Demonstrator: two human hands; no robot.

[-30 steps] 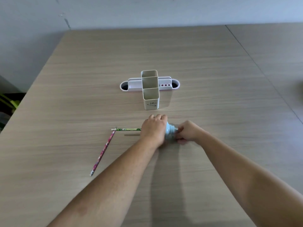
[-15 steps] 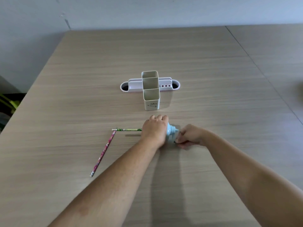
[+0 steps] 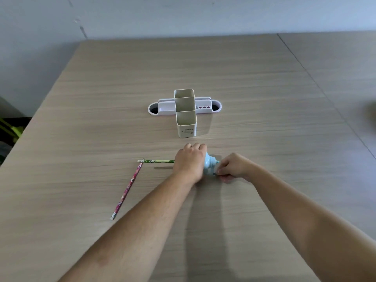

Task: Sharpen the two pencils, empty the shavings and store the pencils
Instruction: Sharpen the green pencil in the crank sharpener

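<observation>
A light blue crank sharpener [image 3: 209, 164] stands on the wooden table [image 3: 254, 88]. My left hand [image 3: 190, 160] covers its body and grips it. A green patterned pencil [image 3: 155, 161] sticks out level to the left from under that hand, its inner end hidden. My right hand [image 3: 234, 166] pinches the small crank handle on the sharpener's right side, low down. A pink patterned pencil [image 3: 127, 189] lies loose on the table, slanting from beside the green pencil's outer end down to the left.
A cream three-compartment pencil holder [image 3: 185, 113] stands behind the hands, with a white and lilac oval organiser [image 3: 162, 106] across its back. A table seam runs down the right side. Dark and green clutter sits off the table's left edge.
My right hand has swung the crank handle from level with the sharpener's axle down to its lower side. The left hand, the sharpener and both pencils have stayed put.
</observation>
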